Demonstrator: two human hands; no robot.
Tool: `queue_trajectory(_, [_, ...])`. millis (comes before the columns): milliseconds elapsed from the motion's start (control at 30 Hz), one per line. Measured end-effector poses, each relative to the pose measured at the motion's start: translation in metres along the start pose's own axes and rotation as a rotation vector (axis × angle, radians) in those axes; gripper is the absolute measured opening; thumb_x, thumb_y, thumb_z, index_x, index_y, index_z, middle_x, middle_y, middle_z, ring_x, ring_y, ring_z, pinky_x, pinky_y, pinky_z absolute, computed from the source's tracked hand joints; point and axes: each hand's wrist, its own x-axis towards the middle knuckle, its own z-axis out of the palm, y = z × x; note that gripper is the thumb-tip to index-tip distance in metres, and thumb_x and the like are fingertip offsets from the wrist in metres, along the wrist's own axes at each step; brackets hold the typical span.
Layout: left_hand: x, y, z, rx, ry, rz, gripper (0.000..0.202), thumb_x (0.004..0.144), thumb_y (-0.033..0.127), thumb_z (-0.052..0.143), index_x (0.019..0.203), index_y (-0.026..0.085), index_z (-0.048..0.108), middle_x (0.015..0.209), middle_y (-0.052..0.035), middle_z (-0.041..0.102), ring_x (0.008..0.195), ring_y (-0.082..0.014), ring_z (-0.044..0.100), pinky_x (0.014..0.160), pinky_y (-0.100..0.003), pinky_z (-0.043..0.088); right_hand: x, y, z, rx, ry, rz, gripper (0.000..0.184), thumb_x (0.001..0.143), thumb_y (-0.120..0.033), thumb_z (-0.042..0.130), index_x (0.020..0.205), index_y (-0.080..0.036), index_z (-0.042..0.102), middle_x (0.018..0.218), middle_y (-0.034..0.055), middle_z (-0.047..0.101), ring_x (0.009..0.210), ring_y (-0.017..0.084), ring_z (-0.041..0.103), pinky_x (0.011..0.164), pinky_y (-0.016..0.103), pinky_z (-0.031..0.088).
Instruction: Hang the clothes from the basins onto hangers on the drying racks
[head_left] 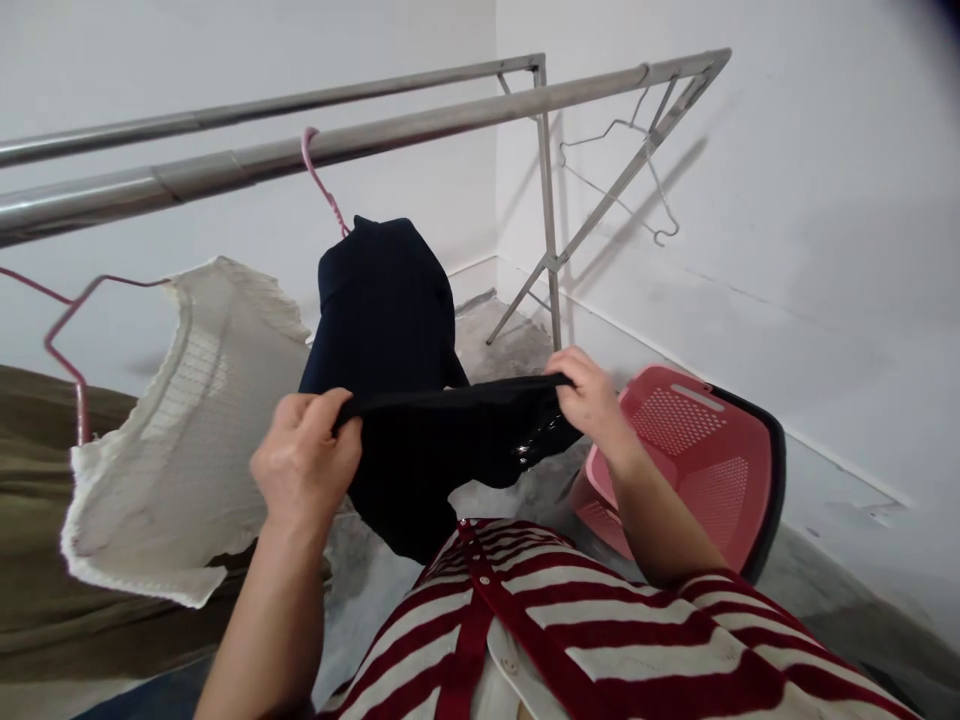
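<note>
A black garment (450, 435) is stretched between my two hands in front of my body, its top edge held nearly level. My left hand (306, 450) is closed on its left corner, thumb toward the middle. On the right corner my right hand (586, 395) pinches the cloth. Shiny spots show near the garment's right side; its exact kind I cannot make out. Just behind it, a dark navy garment (386, 295) hangs from a pink hanger (324, 185) on the rail. Left of my left hand hangs a white knitted top (176, 430), tilted on another pink hanger (79, 350).
A metal drying rack (420, 120) runs across the view, with a bare wire hanger (619, 165) at its right end. A pink laundry basket (690, 440) stands on the floor by the right wall. Olive cloth (37, 510) hangs at far left.
</note>
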Motion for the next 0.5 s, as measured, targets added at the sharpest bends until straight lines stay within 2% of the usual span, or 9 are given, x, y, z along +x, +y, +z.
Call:
queue_trajectory(67, [-0.001, -0.003, -0.003, -0.013, 0.097, -0.108, 0.025, 0.078, 0.024, 0.056, 0.101, 0.028, 0.065, 0.095, -0.0048, 0.058, 0.076, -0.0186, 0.056, 0.058, -0.029, 0.041, 0.006, 0.003, -0.01, -0.055, 0.066, 0.02, 0.032, 0.065, -0.002, 0.037, 0.082, -0.022, 0.056, 0.097, 0.0048, 0.056, 0.097, 0.018, 0.055, 0.087, 0.032, 0.045])
queue_trajectory(100, [-0.003, -0.005, -0.003, -0.015, 0.1, -0.131, 0.029, 0.077, 0.022, 0.057, 0.104, 0.028, 0.065, 0.097, -0.0056, 0.057, 0.076, -0.0192, 0.056, 0.058, -0.03, 0.041, 0.008, 0.007, -0.012, -0.099, 0.046, 0.039, 0.033, 0.065, -0.003, 0.037, 0.084, -0.021, 0.057, 0.098, 0.0052, 0.056, 0.096, 0.018, 0.055, 0.087, 0.033, 0.046])
queue_trajectory(167, [-0.011, -0.009, -0.003, -0.024, -0.001, -0.082, 0.035, 0.076, 0.019, 0.055, 0.109, 0.027, 0.063, 0.098, -0.006, 0.057, 0.077, -0.0191, 0.056, 0.056, -0.029, 0.04, 0.009, 0.019, -0.015, -0.168, -0.057, 0.055, 0.036, 0.065, -0.003, 0.037, 0.088, -0.021, 0.059, 0.097, 0.0057, 0.055, 0.094, 0.019, 0.056, 0.085, 0.033, 0.046])
queue_trajectory(233, [-0.019, -0.012, -0.003, -0.071, -0.149, 0.03, 0.038, 0.076, 0.015, 0.053, 0.111, 0.027, 0.062, 0.096, -0.0047, 0.059, 0.078, -0.0181, 0.058, 0.058, -0.027, 0.043, 0.01, 0.031, -0.017, -0.199, -0.085, 0.039, 0.04, 0.066, -0.003, 0.038, 0.093, -0.021, 0.06, 0.097, 0.006, 0.055, 0.095, 0.019, 0.056, 0.087, 0.034, 0.046])
queue_trajectory(267, [-0.022, -0.013, -0.004, -0.109, -0.184, 0.068, 0.038, 0.077, 0.014, 0.052, 0.111, 0.027, 0.062, 0.096, -0.0041, 0.06, 0.08, -0.0176, 0.059, 0.061, -0.027, 0.044, 0.011, 0.036, -0.018, -0.213, -0.05, 0.034, 0.041, 0.067, -0.004, 0.039, 0.098, -0.021, 0.06, 0.099, 0.0064, 0.055, 0.098, 0.019, 0.055, 0.089, 0.034, 0.046])
queue_trajectory(333, [-0.024, -0.014, -0.006, -0.183, -0.147, 0.057, 0.038, 0.079, 0.014, 0.05, 0.113, 0.027, 0.062, 0.098, -0.0035, 0.061, 0.086, -0.0174, 0.06, 0.071, -0.027, 0.047, 0.014, 0.047, -0.02, -0.272, 0.002, 0.049, 0.045, 0.07, -0.006, 0.042, 0.109, -0.021, 0.058, 0.106, 0.008, 0.054, 0.103, 0.021, 0.053, 0.091, 0.035, 0.045])
queue_trajectory(400, [-0.023, -0.013, -0.007, -0.245, -0.083, -0.018, 0.037, 0.08, 0.016, 0.05, 0.114, 0.027, 0.061, 0.101, -0.0031, 0.063, 0.091, -0.0179, 0.06, 0.078, -0.029, 0.047, 0.018, 0.057, -0.022, -0.359, -0.095, 0.082, 0.048, 0.071, -0.006, 0.044, 0.114, -0.021, 0.058, 0.107, 0.0095, 0.052, 0.103, 0.023, 0.053, 0.089, 0.036, 0.046])
queue_trajectory(433, [-0.023, -0.011, -0.006, -0.282, -0.098, -0.061, 0.036, 0.08, 0.018, 0.051, 0.114, 0.027, 0.06, 0.101, -0.0026, 0.064, 0.091, -0.0177, 0.061, 0.078, -0.028, 0.047, 0.021, 0.062, -0.022, -0.395, -0.171, 0.102, 0.049, 0.07, -0.006, 0.044, 0.115, -0.02, 0.058, 0.107, 0.01, 0.052, 0.101, 0.024, 0.053, 0.087, 0.036, 0.047])
queue_trajectory(500, [-0.023, -0.004, -0.003, -0.404, -0.197, -0.164, 0.03, 0.08, 0.023, 0.053, 0.109, 0.024, 0.061, 0.091, -0.0011, 0.066, 0.08, -0.0152, 0.062, 0.069, -0.025, 0.048, 0.025, 0.073, -0.024, -0.442, -0.262, 0.135, 0.052, 0.07, -0.004, 0.043, 0.117, -0.019, 0.059, 0.106, 0.0103, 0.051, 0.097, 0.023, 0.055, 0.085, 0.035, 0.047])
